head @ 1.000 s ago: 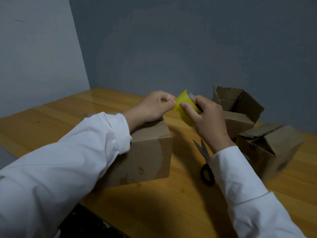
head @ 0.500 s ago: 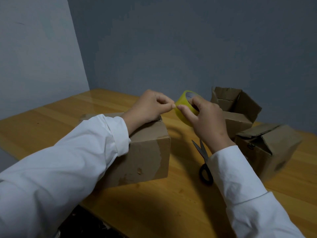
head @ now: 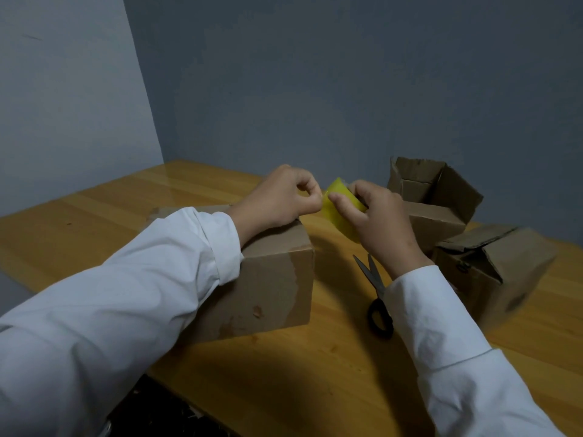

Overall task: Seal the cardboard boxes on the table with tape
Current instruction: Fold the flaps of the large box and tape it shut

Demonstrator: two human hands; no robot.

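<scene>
A: Since before, left hand (head: 284, 197) has pinched tape roll's (head: 342, 212) free end; right hand (head: 378, 222) grips the roll, frame centre.

B: Roll stands edgewise above closed box's (head: 271, 279) right edge; scissors (head: 377, 298) below, table (head: 284, 373) beyond.

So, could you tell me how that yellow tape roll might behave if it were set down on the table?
The yellow tape roll is round, so on its edge it would probably roll across the smooth table. Flat, it should stay put. It looks light, held in the right hand.
</scene>
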